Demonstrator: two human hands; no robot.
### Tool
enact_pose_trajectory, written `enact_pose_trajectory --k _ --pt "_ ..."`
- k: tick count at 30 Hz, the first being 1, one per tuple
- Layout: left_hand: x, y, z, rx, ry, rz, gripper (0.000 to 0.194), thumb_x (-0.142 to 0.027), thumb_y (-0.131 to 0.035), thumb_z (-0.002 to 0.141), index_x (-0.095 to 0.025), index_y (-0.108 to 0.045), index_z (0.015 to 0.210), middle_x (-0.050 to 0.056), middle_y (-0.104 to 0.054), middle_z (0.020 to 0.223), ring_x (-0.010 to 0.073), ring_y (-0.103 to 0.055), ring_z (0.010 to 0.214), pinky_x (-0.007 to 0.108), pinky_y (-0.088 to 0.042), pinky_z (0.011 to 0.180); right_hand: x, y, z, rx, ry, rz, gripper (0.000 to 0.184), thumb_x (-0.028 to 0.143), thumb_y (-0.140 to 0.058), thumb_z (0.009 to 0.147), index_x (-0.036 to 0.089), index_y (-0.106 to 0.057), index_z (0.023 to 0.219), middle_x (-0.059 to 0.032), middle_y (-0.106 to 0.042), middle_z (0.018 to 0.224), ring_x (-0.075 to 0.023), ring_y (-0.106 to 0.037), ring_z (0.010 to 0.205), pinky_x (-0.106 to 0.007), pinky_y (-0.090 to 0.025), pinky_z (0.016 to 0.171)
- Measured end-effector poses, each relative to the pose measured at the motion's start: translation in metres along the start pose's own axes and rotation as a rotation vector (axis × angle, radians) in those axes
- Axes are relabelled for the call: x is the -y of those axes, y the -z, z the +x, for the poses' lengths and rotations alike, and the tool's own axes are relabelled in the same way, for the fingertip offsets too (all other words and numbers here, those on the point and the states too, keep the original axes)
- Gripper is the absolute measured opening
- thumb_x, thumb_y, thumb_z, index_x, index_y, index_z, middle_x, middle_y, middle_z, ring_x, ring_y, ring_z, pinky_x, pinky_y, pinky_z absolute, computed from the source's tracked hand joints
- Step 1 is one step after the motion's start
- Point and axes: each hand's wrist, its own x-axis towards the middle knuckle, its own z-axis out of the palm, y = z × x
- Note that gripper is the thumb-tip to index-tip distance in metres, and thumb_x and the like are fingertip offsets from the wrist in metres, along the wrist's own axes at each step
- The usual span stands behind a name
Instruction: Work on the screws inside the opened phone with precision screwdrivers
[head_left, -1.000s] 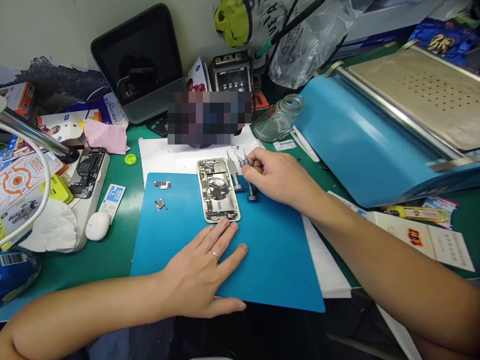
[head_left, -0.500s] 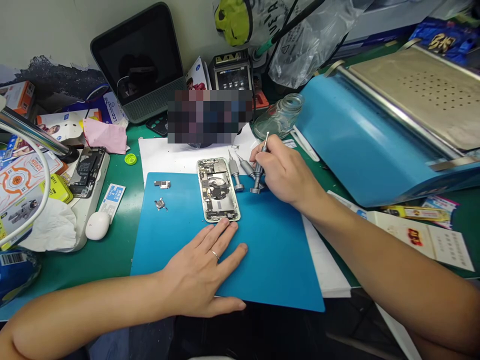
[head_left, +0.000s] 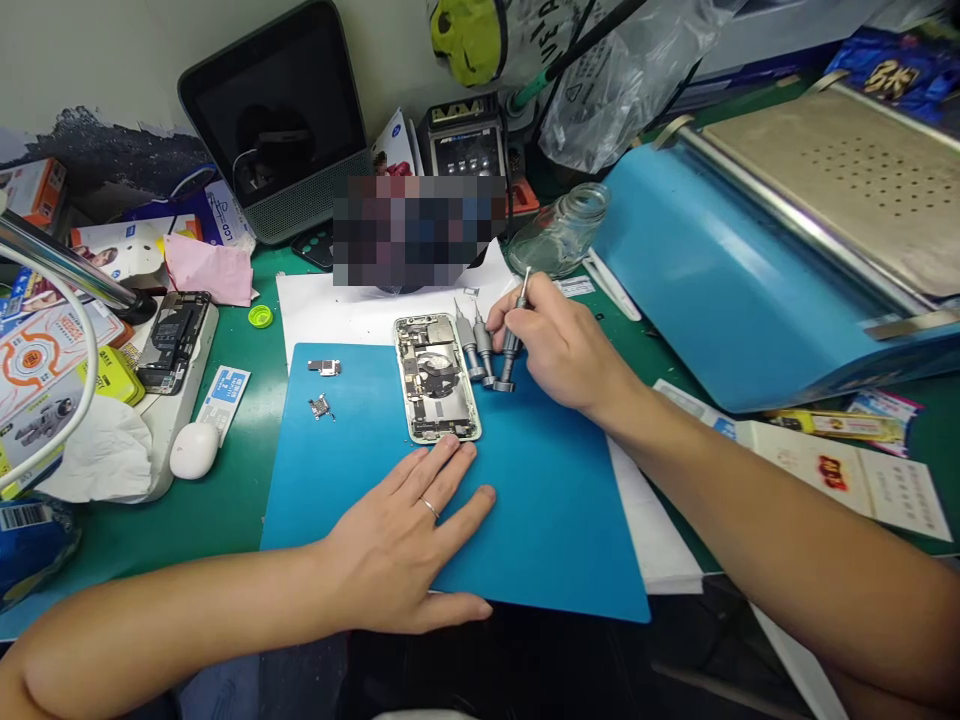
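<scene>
An opened smartphone (head_left: pixel 436 380) lies on the blue mat (head_left: pixel 555 520), its inner parts exposed. My left hand (head_left: pixel 412 535) rests flat with fingers spread, two fingertips at the phone's lower edge. My right hand (head_left: pixel 551 340) is closed on a grey precision screwdriver (head_left: pixel 511 345), its tip pointing away from me and its wide cap toward me. Two similar screwdrivers, one beside the phone (head_left: pixel 466 345) and one nearer my fingers (head_left: pixel 484 345), lie side by side. Left of the phone are a small metal plate (head_left: pixel 324 368) and a small silver part (head_left: pixel 321 407).
A glass jar (head_left: pixel 559 235) leans behind my right hand, with white tweezers (head_left: pixel 611 285) beside it. A blue-sided machine (head_left: pixel 675 290) stands at the right. On the left are another opened phone (head_left: pixel 176 340), a white earbud case (head_left: pixel 195 452) and a green cap (head_left: pixel 260 317).
My right hand has shifted slightly left with the screwdriver. The middle screwdriver now lies straighter, alongside the one by the phone. My left hand has stayed in place.
</scene>
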Motion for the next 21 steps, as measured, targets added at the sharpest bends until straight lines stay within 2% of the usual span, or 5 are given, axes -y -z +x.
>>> enact_pose_trajectory --k 4,8,11,18,21 --pt "0.0 0.0 -0.001 -0.002 -0.001 0.004 0.09 -0.072 -0.048 0.098 -0.009 -0.032 0.16 0.027 -0.013 0.17 0.0428 -0.006 0.159 0.061 -0.026 0.125 0.004 0.001 0.0 -0.048 -0.003 0.002 0.02 0.029 -0.049 0.097 0.028 -0.05 0.077 0.0005 -0.057 0.073 -0.0201 -0.052 0.064 -0.037 -0.041 0.063" --pt "0.0 -0.001 -0.002 -0.003 0.003 0.002 0.09 -0.073 -0.047 0.098 -0.009 -0.031 0.161 0.026 -0.012 0.171 0.0422 -0.005 0.16 0.061 -0.026 0.125 0.012 0.001 -0.002 -0.194 0.133 0.118 0.017 0.037 -0.051 0.095 0.027 -0.051 0.08 -0.0027 -0.059 0.082 -0.022 -0.054 0.071 -0.04 -0.043 0.069" --pt "0.0 -0.001 -0.002 -0.001 0.004 -0.003 0.09 -0.073 -0.046 0.098 -0.01 -0.031 0.161 0.026 -0.012 0.171 0.0419 -0.005 0.16 0.061 -0.026 0.125 0.013 -0.001 -0.004 -0.201 0.192 0.195 0.021 0.043 -0.052 0.095 0.028 -0.052 0.082 -0.0033 -0.059 0.083 -0.0221 -0.053 0.071 -0.041 -0.044 0.069" --pt "0.0 -0.001 -0.001 0.002 0.006 0.005 0.09 -0.073 -0.046 0.098 -0.01 -0.031 0.161 0.025 -0.012 0.171 0.0413 -0.004 0.16 0.061 -0.027 0.125 0.002 0.0 -0.001 -0.191 -0.01 0.024 0.024 0.028 -0.05 0.098 0.027 -0.049 0.074 -0.0005 -0.056 0.074 -0.0193 -0.045 0.062 -0.037 -0.037 0.061" --pt "0.0 0.0 -0.002 0.0 0.008 0.005 0.09 -0.073 -0.046 0.098 -0.01 -0.032 0.16 0.026 -0.013 0.171 0.0415 -0.004 0.16 0.06 -0.027 0.125 0.0 -0.001 0.0 -0.148 0.024 0.025 0.021 0.023 -0.05 0.096 0.027 -0.052 0.075 -0.0001 -0.055 0.073 -0.0193 -0.044 0.061 -0.036 -0.035 0.061"
